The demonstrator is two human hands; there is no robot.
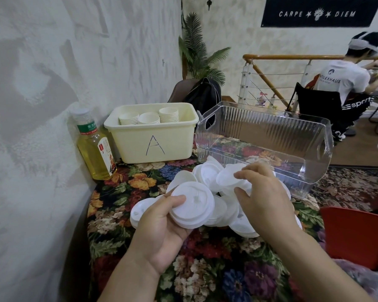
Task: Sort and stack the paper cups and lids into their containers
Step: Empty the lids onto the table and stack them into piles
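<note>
Here the left hand (162,232) grips a nested lid stack (192,205), seemingly as a collecting base, while beside it the right hand (264,192) pinches a loose lid (228,176) from the pile.

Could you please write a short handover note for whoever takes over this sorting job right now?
Left hand grips a small stack of lids.
Right hand pinches one lid above the loose pile of lids on the flowered tablecloth.
Done: cups sit in three stacks in the cream bin marked A.
Left: gather the remaining lids, stack them and place them in the clear bin, which lies tipped on its side with no lids clearly inside.
</note>
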